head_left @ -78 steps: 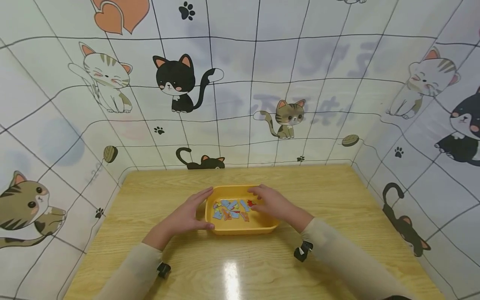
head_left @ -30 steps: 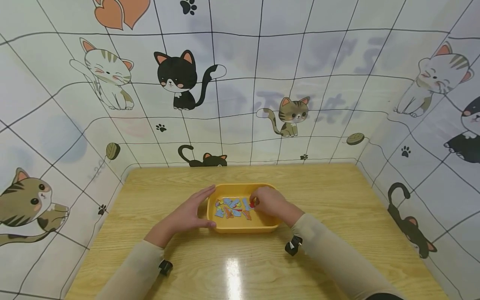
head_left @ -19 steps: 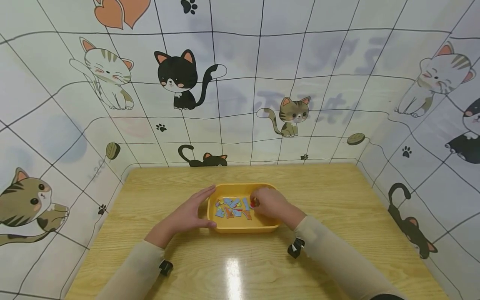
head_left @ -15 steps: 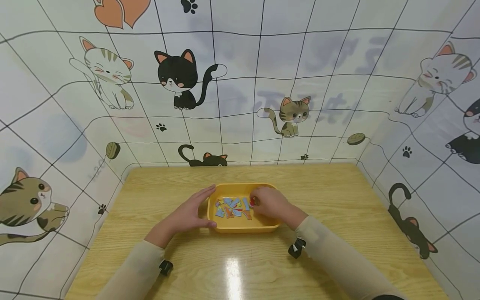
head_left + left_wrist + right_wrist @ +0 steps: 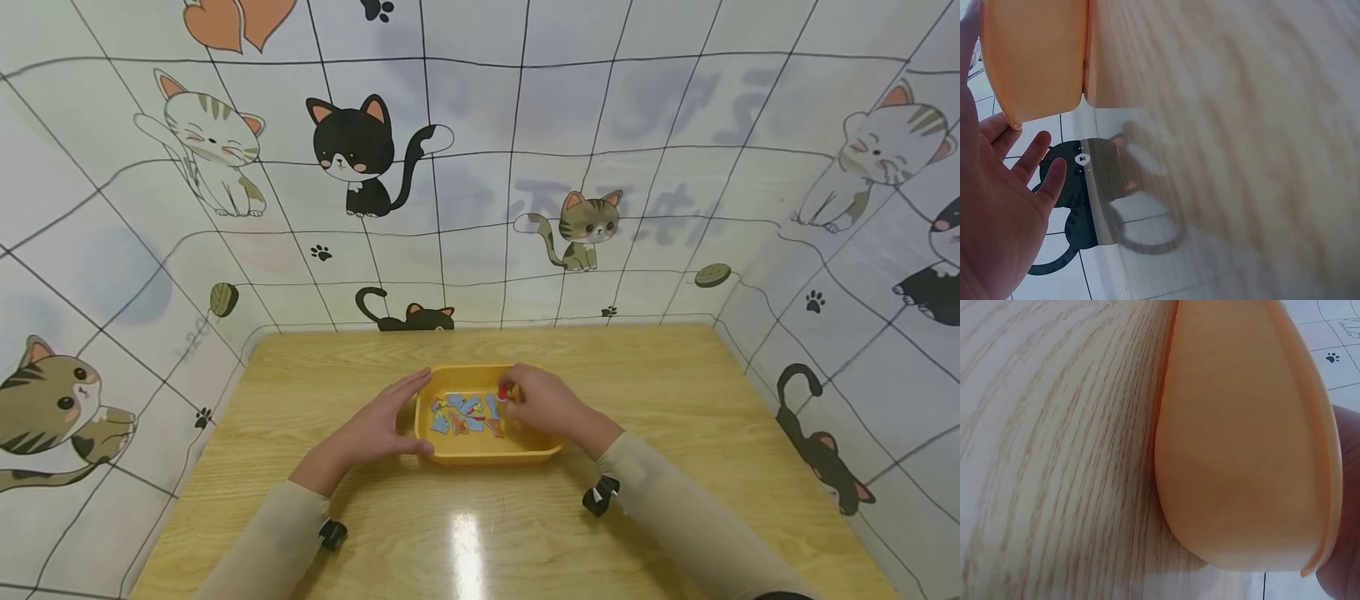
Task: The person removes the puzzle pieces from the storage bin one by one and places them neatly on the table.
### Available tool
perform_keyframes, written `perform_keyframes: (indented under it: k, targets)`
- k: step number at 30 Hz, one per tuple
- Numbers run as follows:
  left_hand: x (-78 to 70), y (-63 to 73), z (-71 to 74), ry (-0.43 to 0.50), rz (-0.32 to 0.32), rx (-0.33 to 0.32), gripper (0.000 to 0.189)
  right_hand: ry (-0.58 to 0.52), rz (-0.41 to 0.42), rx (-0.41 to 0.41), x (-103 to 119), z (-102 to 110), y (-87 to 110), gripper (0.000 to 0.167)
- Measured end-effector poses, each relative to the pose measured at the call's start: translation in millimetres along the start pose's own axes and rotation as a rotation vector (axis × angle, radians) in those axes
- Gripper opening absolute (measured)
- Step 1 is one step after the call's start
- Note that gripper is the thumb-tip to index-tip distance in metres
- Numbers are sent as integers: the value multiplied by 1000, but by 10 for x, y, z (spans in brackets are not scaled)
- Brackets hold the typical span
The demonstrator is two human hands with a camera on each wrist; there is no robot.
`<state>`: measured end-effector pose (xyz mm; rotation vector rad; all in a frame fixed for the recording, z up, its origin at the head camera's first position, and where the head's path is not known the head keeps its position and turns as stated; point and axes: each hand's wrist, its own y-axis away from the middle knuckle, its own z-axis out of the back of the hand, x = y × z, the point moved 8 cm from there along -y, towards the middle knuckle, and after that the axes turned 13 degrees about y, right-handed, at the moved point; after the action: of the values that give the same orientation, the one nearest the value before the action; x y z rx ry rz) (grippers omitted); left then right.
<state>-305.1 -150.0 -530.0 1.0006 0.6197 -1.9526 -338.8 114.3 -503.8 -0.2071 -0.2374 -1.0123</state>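
Observation:
A yellow tray (image 5: 487, 457) stands on the table, holding several small flat pieces (image 5: 474, 425), mostly blue and orange. My left hand (image 5: 375, 429) spans the tray's left end, thumb near the front corner and fingers near the back one. In the left wrist view its fingers (image 5: 1035, 153) are spread, with one fingertip at the tray's rim. Over the right part of the tray, my right hand (image 5: 547, 404) pinches a small red piece (image 5: 503, 392) between thumb and fingers. The tray wall (image 5: 1241, 437) hides most of that hand in the right wrist view.
The tray sits toward the back middle of a wooden table (image 5: 465, 525). White walls (image 5: 480, 192) printed with cats and grid lines enclose the table at the back and both sides.
My right hand has reached into the tray, closed on the red piece and lifted it slightly toward the back. My left hand keeps its place at the tray's left end.

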Motion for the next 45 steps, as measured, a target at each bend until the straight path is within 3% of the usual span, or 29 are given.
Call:
perform_keyframes:
  k: [6,12,20,36,40,45]
  targets:
    - [10,3,6,9,10,-3,122,-108,59,-55,-36,100,49,25]
    - [15,3,-1,5,10,-6,121,-130,126,-123,-71,213,143,29]
    - [1,-13,10,-15,0,-10,123,-175,104,-171,-217,394,245,30]
    - [-22,-30,34,-29,-14,-17,123,-114,108,-309,-661,826,431,26]
    - [-16,-22,22,-38,-13,-19,124,-118,87,-299,-802,854,474,28]
    - [-22,-8,19,-33,-3,-21,124,-146,16,-227,-1016,785,485,26]
